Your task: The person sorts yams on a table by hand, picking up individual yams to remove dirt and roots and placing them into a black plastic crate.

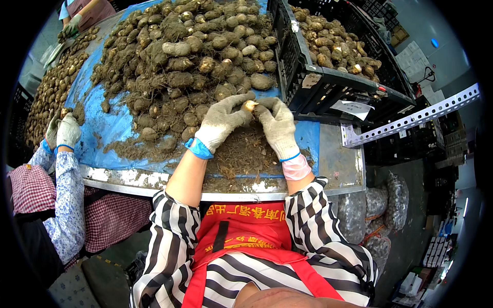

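Between my two gloved hands is a small brown taro with a pale, bare patch on it. My left hand, in a dirt-stained white knit glove, closes its fingers round the taro from the left. My right hand, gloved the same way, pinches it from the right, with part of the taro hidden by the fingers. Just beyond my hands rises a large heap of soil-covered, rooty taros. Loose soil and root bits lie on the table below my wrists.
A black plastic crate of taros stands at the right, beside a perforated metal bar. Blue sheeting covers the metal table. To my left a co-worker's gloved hands work; another person is at the far left. Filled bags sit on the floor.
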`<state>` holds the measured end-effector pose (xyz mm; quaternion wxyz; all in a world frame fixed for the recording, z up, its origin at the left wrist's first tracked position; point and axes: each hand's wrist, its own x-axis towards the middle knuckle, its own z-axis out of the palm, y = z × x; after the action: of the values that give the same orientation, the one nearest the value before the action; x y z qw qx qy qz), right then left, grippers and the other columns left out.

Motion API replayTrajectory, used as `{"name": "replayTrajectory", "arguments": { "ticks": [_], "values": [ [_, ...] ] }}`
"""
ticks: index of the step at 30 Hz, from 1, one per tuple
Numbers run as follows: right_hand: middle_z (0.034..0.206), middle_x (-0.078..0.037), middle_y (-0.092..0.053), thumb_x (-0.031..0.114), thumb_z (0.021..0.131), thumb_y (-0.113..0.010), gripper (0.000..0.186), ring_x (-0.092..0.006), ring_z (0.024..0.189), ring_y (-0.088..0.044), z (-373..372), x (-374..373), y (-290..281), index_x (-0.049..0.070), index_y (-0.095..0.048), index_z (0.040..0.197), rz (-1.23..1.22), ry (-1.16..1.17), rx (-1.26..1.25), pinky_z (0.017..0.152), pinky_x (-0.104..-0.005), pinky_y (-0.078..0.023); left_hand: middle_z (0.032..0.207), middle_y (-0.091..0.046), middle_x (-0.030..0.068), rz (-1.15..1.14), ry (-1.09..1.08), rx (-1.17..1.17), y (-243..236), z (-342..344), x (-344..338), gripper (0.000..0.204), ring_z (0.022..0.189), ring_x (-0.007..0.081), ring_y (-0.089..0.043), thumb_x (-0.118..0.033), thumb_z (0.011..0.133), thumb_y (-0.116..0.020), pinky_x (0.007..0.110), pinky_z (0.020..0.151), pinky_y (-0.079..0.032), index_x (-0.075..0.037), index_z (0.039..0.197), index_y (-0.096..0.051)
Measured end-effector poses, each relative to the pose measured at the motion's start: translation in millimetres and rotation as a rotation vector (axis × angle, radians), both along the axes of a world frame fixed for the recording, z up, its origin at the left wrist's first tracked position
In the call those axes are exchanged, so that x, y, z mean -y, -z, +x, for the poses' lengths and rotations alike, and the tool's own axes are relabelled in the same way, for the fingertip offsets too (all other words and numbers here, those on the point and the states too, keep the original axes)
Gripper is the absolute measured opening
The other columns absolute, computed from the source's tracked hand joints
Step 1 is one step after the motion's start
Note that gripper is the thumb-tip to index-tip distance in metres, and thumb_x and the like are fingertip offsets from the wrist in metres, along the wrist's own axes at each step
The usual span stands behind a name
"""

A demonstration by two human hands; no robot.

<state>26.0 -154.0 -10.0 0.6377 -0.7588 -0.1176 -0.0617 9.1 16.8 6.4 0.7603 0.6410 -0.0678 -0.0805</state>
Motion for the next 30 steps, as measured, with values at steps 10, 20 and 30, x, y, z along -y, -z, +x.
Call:
{"name": "replayTrajectory", "arguments": {
  "ticks": [10,20,30],
  "values": [
    [0.112,-0.009,-0.065,0.003,0.094,-0.058,0.027,-0.0163,0.102,-0.061,-3,3,-9,-0.001,-0.059,0.12,0.154,-0.03,0.03,0.09,-0.029,-0.048,0.112,-0.066,0.0134,-0.349,0.187,-0.086,4,1,-1,0.048,0.083,0.0148,-0.067,-0.016,0.096,-0.058,0.024,0.073,-0.055,0.007,0.137,-0.047],
    [0.123,-0.012,-0.063,0.001,0.095,-0.053,0.034,-0.0197,0.116,-0.057,-10,1,-10,-0.005,-0.052,0.129,0.228,-0.328,0.099,0.099,-0.0311,-0.046,0.098,-0.063,0.0085,-0.53,0.344,-0.141,26,-1,6,0.028,0.077,0.0172,-0.062,-0.018,0.098,-0.055,0.031,0.063,-0.055,0.001,0.118,-0.056],
    [0.123,-0.013,-0.061,-0.002,0.085,-0.068,0.029,-0.0219,0.118,-0.056,-4,5,-10,-0.004,-0.066,0.115,0.057,-0.049,0.307,0.102,-0.0321,-0.045,0.118,-0.059,0.0094,-0.757,0.14,-0.114,19,5,2,0.047,0.098,0.0212,-0.06,-0.018,0.099,-0.051,0.038,0.08,-0.053,-0.001,0.142,-0.041]
  ]
}}
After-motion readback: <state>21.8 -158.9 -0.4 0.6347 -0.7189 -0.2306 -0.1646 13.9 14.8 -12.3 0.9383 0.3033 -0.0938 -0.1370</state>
